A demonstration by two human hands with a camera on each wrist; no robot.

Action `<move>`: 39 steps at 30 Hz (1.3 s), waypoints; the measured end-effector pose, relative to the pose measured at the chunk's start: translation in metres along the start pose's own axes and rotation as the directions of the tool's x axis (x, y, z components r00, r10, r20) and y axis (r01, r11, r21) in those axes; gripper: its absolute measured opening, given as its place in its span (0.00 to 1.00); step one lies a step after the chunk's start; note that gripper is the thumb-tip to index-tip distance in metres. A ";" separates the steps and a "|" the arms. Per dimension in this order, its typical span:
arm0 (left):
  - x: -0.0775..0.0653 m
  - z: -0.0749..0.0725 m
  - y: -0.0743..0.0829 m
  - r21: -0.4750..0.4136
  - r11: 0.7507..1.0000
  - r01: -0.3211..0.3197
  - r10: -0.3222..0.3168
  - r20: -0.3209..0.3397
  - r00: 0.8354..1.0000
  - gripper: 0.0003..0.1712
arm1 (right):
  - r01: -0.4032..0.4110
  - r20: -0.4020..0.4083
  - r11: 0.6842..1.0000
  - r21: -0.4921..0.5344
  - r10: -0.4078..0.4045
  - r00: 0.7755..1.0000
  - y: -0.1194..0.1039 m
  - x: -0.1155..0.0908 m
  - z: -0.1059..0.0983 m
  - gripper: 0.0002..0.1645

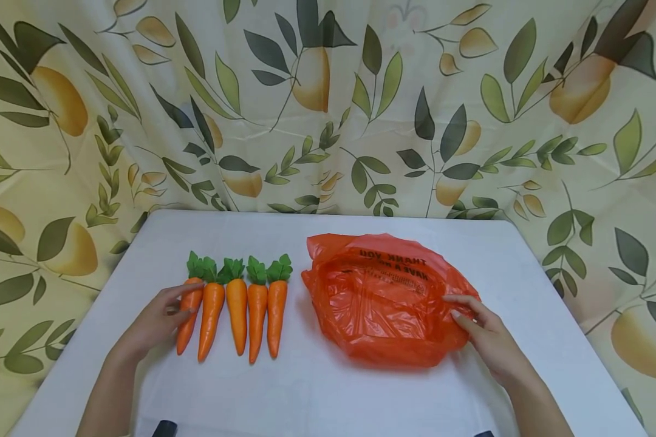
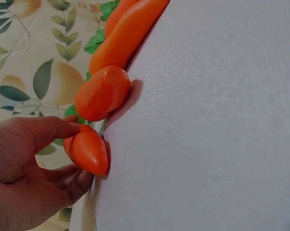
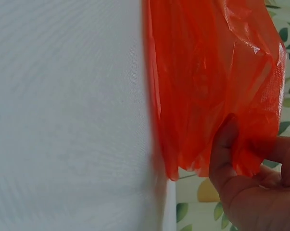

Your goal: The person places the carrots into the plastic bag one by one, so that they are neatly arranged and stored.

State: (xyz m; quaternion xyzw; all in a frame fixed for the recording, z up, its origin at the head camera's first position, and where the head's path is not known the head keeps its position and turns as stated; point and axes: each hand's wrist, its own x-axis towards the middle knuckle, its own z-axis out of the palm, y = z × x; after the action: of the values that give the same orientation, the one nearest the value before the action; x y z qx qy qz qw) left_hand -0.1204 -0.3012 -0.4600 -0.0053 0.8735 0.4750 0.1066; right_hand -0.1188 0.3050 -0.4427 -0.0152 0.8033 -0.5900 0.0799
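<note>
My left hand (image 1: 154, 321) grips the leftmost orange carrot (image 1: 184, 335), which lies on the white table with its pointed end toward me. In the left wrist view, thumb and fingers sit on either side of this carrot (image 2: 91, 153). Several more carrots with green leafy tops, such as the middle carrot (image 1: 237, 315), lie in a row to its right. A red plastic bag (image 1: 390, 352) with dark printing spreads open, its mouth facing up. At its right edge, my right hand (image 1: 494, 346) pinches the thin plastic between thumb and fingers, as the right wrist view also shows.
The white table (image 1: 317, 400) carries the carrots on the left and the bag on the right. Behind it hangs a curtain (image 1: 284, 139) printed with leaves and fruit. Two small dark objects, one a black piece (image 1: 166, 428), show at the near edge.
</note>
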 end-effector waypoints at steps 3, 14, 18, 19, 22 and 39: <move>0.000 0.000 -0.001 0.009 1.000 0.004 -0.004 -0.015 1.000 0.32 | -0.008 0.009 0.999 0.038 0.008 1.000 0.001 0.000 0.000 0.25; -0.002 -0.007 0.006 0.040 0.999 0.006 -0.003 -0.082 0.997 0.36 | 0.011 0.042 0.996 0.087 -0.015 0.999 0.001 -0.001 0.000 0.25; -0.003 -0.010 0.012 0.025 1.000 -0.018 0.020 -0.091 0.996 0.37 | 0.034 0.068 0.994 0.105 -0.041 0.997 0.003 -0.002 0.000 0.26; -0.003 -0.011 0.014 0.017 1.000 -0.021 0.023 -0.092 0.996 0.37 | 0.037 0.075 0.993 0.109 -0.045 0.996 0.003 -0.002 0.000 0.26; -0.003 -0.013 0.022 -0.006 0.999 -0.037 0.036 -0.094 0.995 0.37 | 0.037 0.088 0.992 0.119 -0.048 0.995 0.003 -0.002 0.000 0.26; 0.011 0.008 0.075 -0.189 0.967 -0.170 0.164 -0.047 0.985 0.35 | -0.019 0.095 0.993 0.117 0.008 0.995 0.002 -0.004 -0.001 0.27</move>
State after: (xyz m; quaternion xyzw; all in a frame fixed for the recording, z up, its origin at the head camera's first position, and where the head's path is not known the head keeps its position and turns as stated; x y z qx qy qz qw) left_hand -0.1382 -0.2523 -0.4042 0.0504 0.8223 0.5645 0.0517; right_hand -0.1147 0.3066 -0.4439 -0.0329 0.7624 -0.6345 0.1223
